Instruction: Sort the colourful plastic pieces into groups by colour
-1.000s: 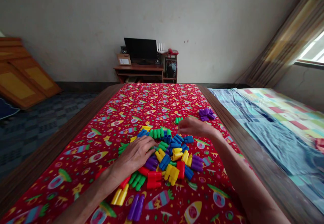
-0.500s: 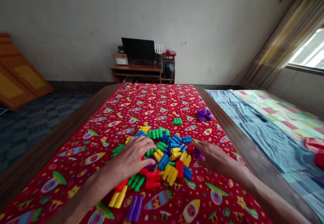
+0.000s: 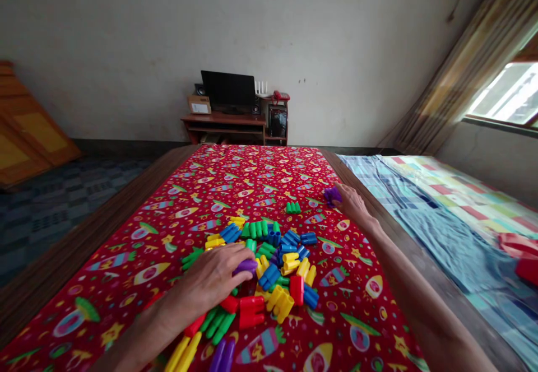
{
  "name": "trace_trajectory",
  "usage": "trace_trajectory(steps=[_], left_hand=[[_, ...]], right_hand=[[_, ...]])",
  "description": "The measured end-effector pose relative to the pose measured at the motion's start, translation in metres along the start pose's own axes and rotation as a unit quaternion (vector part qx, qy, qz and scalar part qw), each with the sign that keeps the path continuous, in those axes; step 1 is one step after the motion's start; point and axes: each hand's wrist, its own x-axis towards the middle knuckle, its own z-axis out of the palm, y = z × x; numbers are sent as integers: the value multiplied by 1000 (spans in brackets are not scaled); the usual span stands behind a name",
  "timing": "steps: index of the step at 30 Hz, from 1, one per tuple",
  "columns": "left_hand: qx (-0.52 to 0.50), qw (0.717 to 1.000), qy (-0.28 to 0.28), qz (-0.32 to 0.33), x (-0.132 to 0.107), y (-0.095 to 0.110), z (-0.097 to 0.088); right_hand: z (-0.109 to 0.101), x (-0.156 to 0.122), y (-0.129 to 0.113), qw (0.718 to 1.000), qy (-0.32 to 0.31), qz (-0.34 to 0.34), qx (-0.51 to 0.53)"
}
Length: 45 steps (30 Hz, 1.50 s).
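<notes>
Where the thumb and fingers of the left hand (image 3: 218, 268) come together, they pinch a purple block (image 3: 246, 266) at the left side of a loose heap. The fingers of the right hand (image 3: 353, 200) reach out to a small purple cluster (image 3: 332, 195) near the right edge of the cloth (whether they have closed on a piece, I cannot tell, since the hand covers part of it).

Just right of the left hand's block, a blue block (image 3: 269, 277) leans among yellow ones, with a toothed yellow block (image 3: 281, 303) below it and a red block (image 3: 296, 289) beside that. Nearer the wearer are another red block (image 3: 252, 311) and a green block (image 3: 223, 327), while a long yellow block (image 3: 184, 354) and a purple pair of tubes (image 3: 222, 355) lie at the bottom. Between the heap and the cluster, a green block (image 3: 293, 208) sits by itself.

All of it rests on a red cloth (image 3: 235, 193) printed with rockets, spread over a dark brown table (image 3: 143, 193). To the right is a bed (image 3: 471, 209) under checked covers, beneath a curtain (image 3: 458, 75); beyond the table's far end, a desk (image 3: 227, 119) carries a black monitor (image 3: 229, 92), and a wooden cabinet (image 3: 33, 128) stands at left.
</notes>
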Motion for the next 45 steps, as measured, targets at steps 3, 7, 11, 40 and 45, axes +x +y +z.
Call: trace_trajectory(steps=[3, 7, 11, 40, 45], left_hand=[[-53, 997, 37, -30, 15, 7, -11], [-112, 987, 105, -57, 25, 13, -11], [-158, 982, 83, -55, 24, 16, 2], [26, 998, 10, -52, 17, -24, 21], [-100, 990, 34, -90, 24, -14, 17]], right_hand=[[-7, -15, -12, 990, 91, -8, 108], [-30, -49, -69, 939, 40, -113, 321], [-39, -82, -137, 873, -99, -287, 380], [-20, 10, -48, 981, 135, -15, 137], [-35, -38, -124, 915, -10, -255, 313]])
